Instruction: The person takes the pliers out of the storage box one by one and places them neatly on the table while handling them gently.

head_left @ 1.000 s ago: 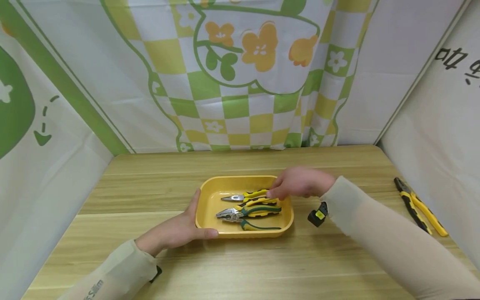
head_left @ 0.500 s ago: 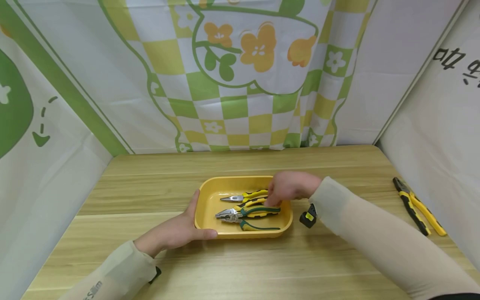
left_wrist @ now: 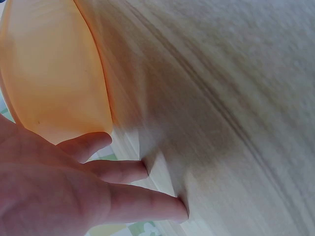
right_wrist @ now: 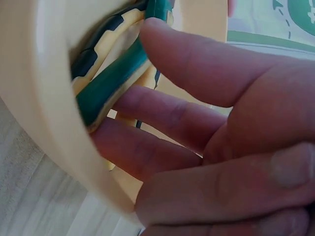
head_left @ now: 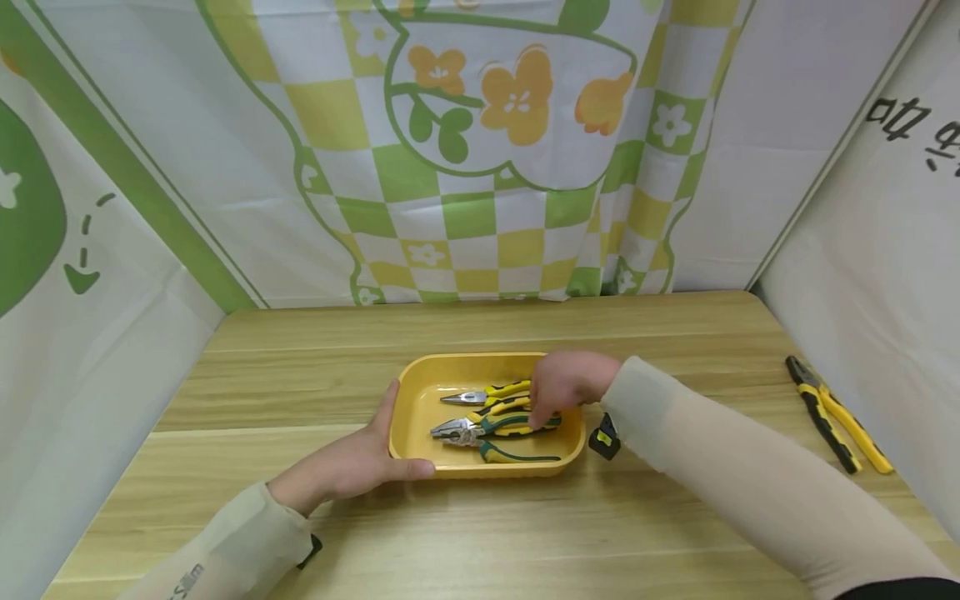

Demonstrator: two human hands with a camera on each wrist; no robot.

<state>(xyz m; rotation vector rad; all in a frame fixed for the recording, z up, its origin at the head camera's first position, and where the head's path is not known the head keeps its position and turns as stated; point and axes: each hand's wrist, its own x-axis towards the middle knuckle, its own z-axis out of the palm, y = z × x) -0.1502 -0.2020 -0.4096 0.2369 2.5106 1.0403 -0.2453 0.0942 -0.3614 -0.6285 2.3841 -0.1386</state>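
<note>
A yellow tray (head_left: 465, 365) holds several pliers. In the head view my left hand (head_left: 352, 458) rests against its left end, thumb along the front rim; in the left wrist view the fingers (left_wrist: 142, 201) extend straight, tips at the tabletop. My right hand (head_left: 562, 385) reaches over the tray's right side and pinches one green handle of the combination pliers (head_left: 454, 429), which lie with handles spread. In the right wrist view the thumb presses that green handle (right_wrist: 110, 81) from above, two fingers beneath. Needle-nose pliers (head_left: 467, 397) and yellow-and-black handles (head_left: 501, 406) lie behind, partly hidden.
Another pair of yellow-and-black pliers (head_left: 832, 412) lies at the right edge of the wooden table (head_left: 480, 542). A patterned curtain (head_left: 495, 225) hangs behind the table, and white cloth stands at both sides.
My right hand has moved left and down into the tray, from above the rear handles to the green handle. The left hand and the tray stay in place.
</note>
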